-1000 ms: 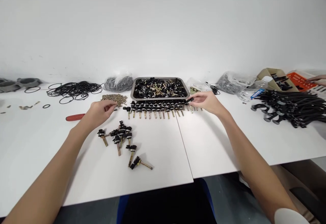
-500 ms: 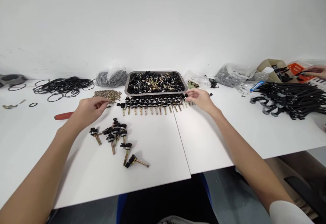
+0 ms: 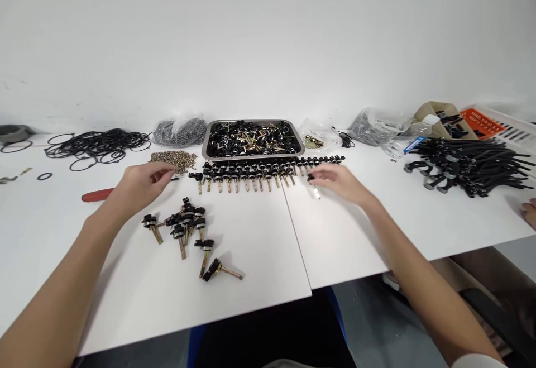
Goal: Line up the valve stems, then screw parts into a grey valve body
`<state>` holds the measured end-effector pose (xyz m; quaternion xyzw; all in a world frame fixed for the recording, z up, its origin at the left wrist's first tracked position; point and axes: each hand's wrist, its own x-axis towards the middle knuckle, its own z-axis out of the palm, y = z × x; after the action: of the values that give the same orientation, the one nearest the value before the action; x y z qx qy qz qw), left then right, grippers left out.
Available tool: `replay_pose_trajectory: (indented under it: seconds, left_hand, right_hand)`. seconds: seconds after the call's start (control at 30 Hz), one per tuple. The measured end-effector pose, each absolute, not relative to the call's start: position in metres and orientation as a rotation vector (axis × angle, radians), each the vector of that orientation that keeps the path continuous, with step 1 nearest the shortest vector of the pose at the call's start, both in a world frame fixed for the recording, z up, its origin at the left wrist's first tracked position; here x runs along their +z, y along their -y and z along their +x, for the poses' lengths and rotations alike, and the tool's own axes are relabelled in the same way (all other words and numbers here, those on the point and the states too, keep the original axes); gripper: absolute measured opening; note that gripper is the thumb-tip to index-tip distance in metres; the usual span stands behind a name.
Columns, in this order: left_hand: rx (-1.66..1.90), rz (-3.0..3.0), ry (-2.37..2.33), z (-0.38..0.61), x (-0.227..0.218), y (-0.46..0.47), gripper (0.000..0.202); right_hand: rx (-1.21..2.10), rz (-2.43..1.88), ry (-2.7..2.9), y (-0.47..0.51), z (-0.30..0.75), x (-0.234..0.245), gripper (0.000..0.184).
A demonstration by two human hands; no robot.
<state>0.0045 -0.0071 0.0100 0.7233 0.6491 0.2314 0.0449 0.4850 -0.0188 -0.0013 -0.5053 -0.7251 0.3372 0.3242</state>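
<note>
My left hand rests on the white table beside a heap of small brass pieces. Its fingertips are pinched together, and whatever may be between them is too small to make out. My right hand hovers just in front of a long row of black-headed bolts. It holds one bolt by its fingertips, shaft pointing towards me. Behind the row stands a metal tray full of black and brass parts. A loose cluster of assembled bolts lies in front of my left hand.
A red tool handle lies left of my left hand. Black rubber rings and bags of parts sit along the back. Black hooked cords pile up at the right, where another person's hand shows at the edge.
My right hand has drawn back from the right end of the row towards me, carrying one bolt. The left hand has barely moved. The view has shifted slightly.
</note>
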Motion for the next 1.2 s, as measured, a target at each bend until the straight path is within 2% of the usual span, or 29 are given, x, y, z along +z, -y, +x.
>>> replay_pose_trajectory:
  seconds: [0.2, 0.33, 0.4, 0.67, 0.8, 1.2]
  left_hand:
    - [0.709, 2.251, -1.978, -0.004, 0.003, 0.002, 0.040]
    - [0.726, 2.249, -1.967, -0.001, 0.006, 0.002, 0.039]
    - [0.737, 2.246, -1.961, 0.002, 0.008, 0.003, 0.039]
    - [0.714, 2.224, -1.984, 0.000, 0.006, 0.001, 0.040]
    - [0.679, 2.226, -1.995, -0.001, 0.002, -0.001, 0.040]
    - [0.609, 2.160, -2.023, 0.006, 0.009, 0.001, 0.049]
  right_hand:
    - [0.837, -1.312, 2.109, 0.036, 0.464, -0.008, 0.032]
    - [0.356, -1.362, 1.852, -0.003, 0.521, 0.008, 0.028]
    - [0.243, -1.358, 1.814, -0.024, 0.555, 0.009, 0.031]
    - [0.498, -1.436, 1.806, -0.048, 0.598, -0.034, 0.047]
    - [0.564, -1.433, 1.799, -0.054, 0.592, -0.043, 0.044]
    - [0.484, -1.424, 1.757, -0.065, 0.593, -0.055, 0.033]
